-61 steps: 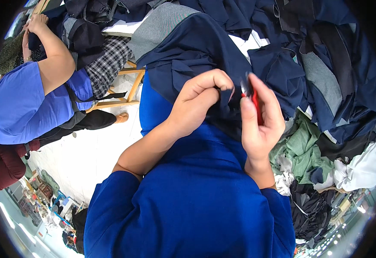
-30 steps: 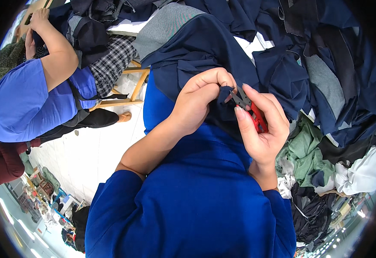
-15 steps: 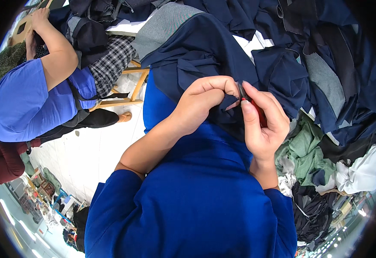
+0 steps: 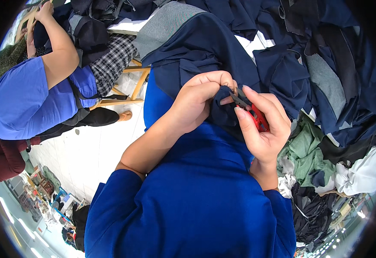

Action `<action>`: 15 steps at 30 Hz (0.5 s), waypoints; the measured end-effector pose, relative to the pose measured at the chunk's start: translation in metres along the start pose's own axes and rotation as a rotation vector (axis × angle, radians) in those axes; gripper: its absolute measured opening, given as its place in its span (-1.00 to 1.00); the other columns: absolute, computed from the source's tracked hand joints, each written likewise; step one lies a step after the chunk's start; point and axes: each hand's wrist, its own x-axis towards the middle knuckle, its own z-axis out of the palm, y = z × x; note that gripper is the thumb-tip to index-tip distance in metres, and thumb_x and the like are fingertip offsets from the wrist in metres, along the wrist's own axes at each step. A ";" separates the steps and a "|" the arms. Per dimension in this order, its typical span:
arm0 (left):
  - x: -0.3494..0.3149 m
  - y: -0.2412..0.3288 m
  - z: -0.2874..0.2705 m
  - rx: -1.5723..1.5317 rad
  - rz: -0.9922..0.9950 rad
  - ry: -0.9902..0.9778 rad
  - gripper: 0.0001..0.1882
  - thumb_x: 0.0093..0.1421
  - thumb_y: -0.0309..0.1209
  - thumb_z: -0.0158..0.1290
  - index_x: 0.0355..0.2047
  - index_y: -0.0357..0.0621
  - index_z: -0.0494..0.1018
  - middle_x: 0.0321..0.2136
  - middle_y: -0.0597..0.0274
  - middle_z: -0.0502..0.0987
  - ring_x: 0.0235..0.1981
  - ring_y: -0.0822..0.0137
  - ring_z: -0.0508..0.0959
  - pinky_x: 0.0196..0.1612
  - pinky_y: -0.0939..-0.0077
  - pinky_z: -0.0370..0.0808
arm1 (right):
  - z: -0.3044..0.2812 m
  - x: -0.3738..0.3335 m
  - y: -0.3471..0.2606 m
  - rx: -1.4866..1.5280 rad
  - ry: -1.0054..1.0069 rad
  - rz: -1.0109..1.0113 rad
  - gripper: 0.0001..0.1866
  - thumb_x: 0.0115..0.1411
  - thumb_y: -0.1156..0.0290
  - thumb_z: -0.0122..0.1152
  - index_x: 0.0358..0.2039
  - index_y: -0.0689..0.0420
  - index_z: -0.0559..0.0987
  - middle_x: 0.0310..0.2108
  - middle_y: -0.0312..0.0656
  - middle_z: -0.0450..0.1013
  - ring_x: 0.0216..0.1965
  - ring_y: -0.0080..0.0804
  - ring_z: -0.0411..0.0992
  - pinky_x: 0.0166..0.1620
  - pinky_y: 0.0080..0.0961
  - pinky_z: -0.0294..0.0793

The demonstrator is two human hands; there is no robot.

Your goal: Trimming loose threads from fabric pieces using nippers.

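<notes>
At the bunched near edge of the navy cloth [image 4: 209, 45], red-handled thread snips [image 4: 260, 118] are gripped by the right hand [image 4: 266, 135] while the left hand [image 4: 196, 99] pinches that edge, with crumpled green fabric [image 4: 305, 157] to the cloth's right.

Deep-blue garment [image 4: 201, 193], short sleeves [image 4: 117, 195]

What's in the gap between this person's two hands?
In the head view: a bunched bit of navy cloth, pinched by the left hand, and the dark blades of red-handled snips, held in the right hand.
</notes>
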 end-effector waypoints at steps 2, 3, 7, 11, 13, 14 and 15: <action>-0.001 0.000 0.000 0.023 0.011 0.014 -0.86 0.06 -0.58 -0.22 -0.56 -0.19 0.34 -0.50 0.30 0.39 -0.43 0.52 0.33 -0.28 0.66 0.26 | 0.000 0.000 0.001 -0.003 -0.004 -0.007 -0.63 -0.13 0.67 0.31 -0.21 0.28 0.57 -0.46 -0.15 0.47 -0.50 -0.53 0.42 -0.42 -0.69 0.39; -0.001 0.000 0.003 0.023 0.010 0.014 -0.86 0.06 -0.58 -0.22 -0.56 -0.19 0.34 -0.50 0.30 0.39 -0.43 0.52 0.33 -0.28 0.66 0.26 | 0.000 0.000 0.001 -0.003 -0.003 -0.006 -0.63 -0.13 0.67 0.31 -0.21 0.28 0.57 -0.46 -0.15 0.47 -0.50 -0.53 0.42 -0.42 -0.69 0.39; -0.002 0.001 0.007 0.102 -0.006 0.113 -0.84 0.06 -0.59 -0.23 -0.55 -0.20 0.35 -0.49 0.31 0.39 -0.43 0.53 0.33 -0.29 0.67 0.26 | -0.001 0.000 0.000 -0.011 -0.002 -0.018 -0.63 -0.13 0.67 0.31 -0.21 0.28 0.57 -0.46 -0.14 0.47 -0.50 -0.52 0.43 -0.42 -0.69 0.40; -0.002 0.000 -0.002 0.035 -0.010 0.012 -0.83 0.04 -0.60 -0.25 -0.53 -0.23 0.37 -0.50 0.32 0.39 -0.43 0.53 0.32 -0.28 0.67 0.27 | -0.004 -0.001 -0.002 -0.026 -0.024 -0.002 -0.63 -0.13 0.66 0.31 -0.21 0.28 0.57 -0.45 -0.14 0.47 -0.50 -0.51 0.43 -0.41 -0.68 0.40; -0.002 0.000 -0.003 0.050 -0.008 0.008 -0.83 0.05 -0.60 -0.24 -0.53 -0.22 0.38 -0.50 0.32 0.40 -0.43 0.54 0.33 -0.28 0.68 0.27 | -0.003 -0.001 -0.002 -0.026 -0.020 0.001 -0.63 -0.13 0.66 0.31 -0.21 0.27 0.57 -0.45 -0.14 0.47 -0.50 -0.51 0.43 -0.41 -0.68 0.40; -0.002 0.000 -0.003 0.066 -0.005 0.004 -0.82 0.05 -0.60 -0.24 -0.53 -0.22 0.38 -0.50 0.32 0.40 -0.44 0.54 0.33 -0.27 0.68 0.27 | -0.003 -0.001 -0.002 -0.026 -0.017 0.004 -0.63 -0.13 0.66 0.31 -0.21 0.27 0.57 -0.45 -0.14 0.47 -0.50 -0.51 0.43 -0.41 -0.68 0.40; -0.002 0.000 0.000 0.065 -0.006 0.003 -0.82 0.05 -0.60 -0.24 -0.53 -0.22 0.38 -0.50 0.32 0.40 -0.44 0.54 0.33 -0.27 0.68 0.27 | -0.003 -0.001 -0.002 -0.026 -0.016 0.006 -0.63 -0.13 0.66 0.31 -0.21 0.27 0.57 -0.45 -0.14 0.47 -0.50 -0.51 0.43 -0.41 -0.68 0.40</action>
